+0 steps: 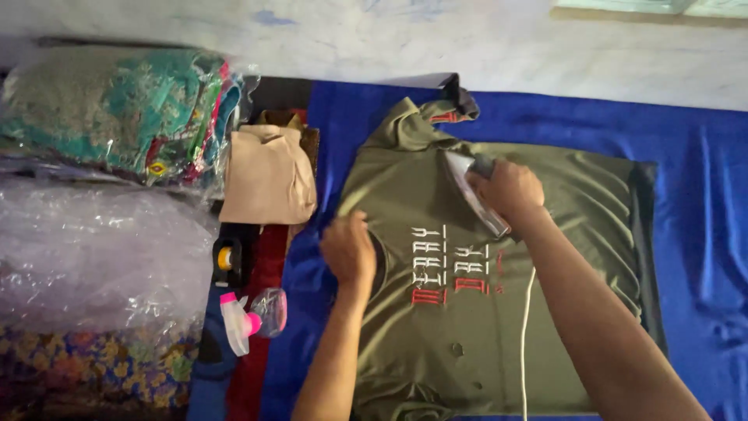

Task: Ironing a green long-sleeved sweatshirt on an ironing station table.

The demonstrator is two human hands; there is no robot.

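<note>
Counted on the ironing surface

One olive shirt, one iron, one blue cloth, one folded tan garment, one spray bottle, two hands (left, right).

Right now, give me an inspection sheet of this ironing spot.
Surface: blue cloth spread flat, wrinkled at right.
Job's things: olive T-shirt lying flat, print up; iron on its upper part near the collar.
Clutter: folded beige garment, pink-and-white spray bottle, yellow tape roll.
Grippers: right hand grips the iron; left hand presses the shirt.
Cables: white cord runs down across the shirt.
Surroundings: bagged patterned fabrics, clear plastic sheet, pale wall.
</note>
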